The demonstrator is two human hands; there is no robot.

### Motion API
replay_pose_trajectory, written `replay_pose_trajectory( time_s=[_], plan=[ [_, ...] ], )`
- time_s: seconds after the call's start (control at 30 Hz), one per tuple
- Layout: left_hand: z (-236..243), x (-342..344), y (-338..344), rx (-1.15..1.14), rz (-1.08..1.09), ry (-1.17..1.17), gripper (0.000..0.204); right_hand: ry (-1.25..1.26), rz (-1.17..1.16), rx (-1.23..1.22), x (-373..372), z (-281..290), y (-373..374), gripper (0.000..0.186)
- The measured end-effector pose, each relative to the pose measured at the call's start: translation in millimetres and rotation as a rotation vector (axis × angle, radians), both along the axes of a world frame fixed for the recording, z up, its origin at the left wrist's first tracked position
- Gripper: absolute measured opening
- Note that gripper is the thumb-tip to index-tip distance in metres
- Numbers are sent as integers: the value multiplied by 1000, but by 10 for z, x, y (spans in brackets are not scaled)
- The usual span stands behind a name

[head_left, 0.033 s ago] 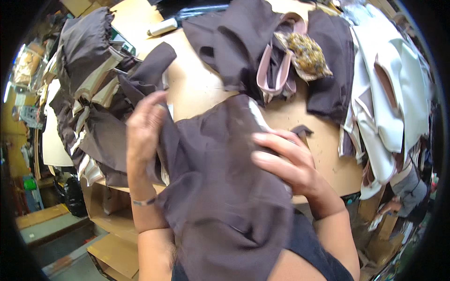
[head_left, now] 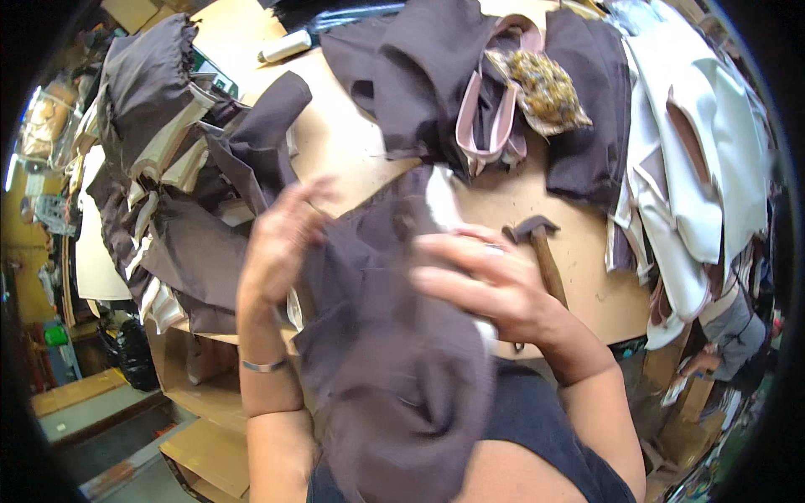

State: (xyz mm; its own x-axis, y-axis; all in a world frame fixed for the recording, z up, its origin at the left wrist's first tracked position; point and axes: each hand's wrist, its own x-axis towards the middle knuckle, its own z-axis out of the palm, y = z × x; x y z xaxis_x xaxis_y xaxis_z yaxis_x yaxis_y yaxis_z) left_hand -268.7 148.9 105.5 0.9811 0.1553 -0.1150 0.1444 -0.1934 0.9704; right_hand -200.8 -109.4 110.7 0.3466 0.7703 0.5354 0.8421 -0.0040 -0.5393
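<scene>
A dark brown fabric piece [head_left: 390, 360] with a white edge reaches from the table down over my lap, creased and partly blurred. At its left edge is my left hand [head_left: 281, 243], fingers raised and smeared by motion, so its grip does not show. My right hand [head_left: 490, 281] lies across the right side of the cloth, near the white edge, fingers stretched out and apart; its thumb is hidden. Just beyond that hand rests a hammer [head_left: 547, 260] with a wooden handle.
Dark sewn pieces [head_left: 193, 243] are piled at the left of the table [head_left: 344, 159]. More dark cloth [head_left: 428, 75], pink straps [head_left: 464, 117] and a clear bag of small yellowish bits [head_left: 545, 92] lie at the back. White pieces [head_left: 679, 184] drape at the right. Another person [head_left: 729, 344] is at far right.
My right hand has shifted left with the cloth's right side, which now looks narrower. More of the hammer shows. My left hand has moved slightly right, its fingers leaning inward.
</scene>
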Motion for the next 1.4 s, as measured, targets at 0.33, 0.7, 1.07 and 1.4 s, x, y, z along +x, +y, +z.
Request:
replay_pose_trajectory(
  time_s=[0.33, 0.7, 1.07, 1.4],
  plan=[
    [-265, -322, -449, -38, 291, -272, 23, 13, 169, 102, -386, -451, 488, 28],
    [-763, 178, -672, -394, 486, -437, 16, 1007, -146, 111, -136, -647, 547, 24],
    [-1101, 237, -650, -881, 503, -301, 17, 142, -299, 163, -137, -532, 159, 12],
    [-1060, 266, -870, -824, 480, -312, 20, 993, -149, 151, -205, -509, 315, 14]
  ],
)
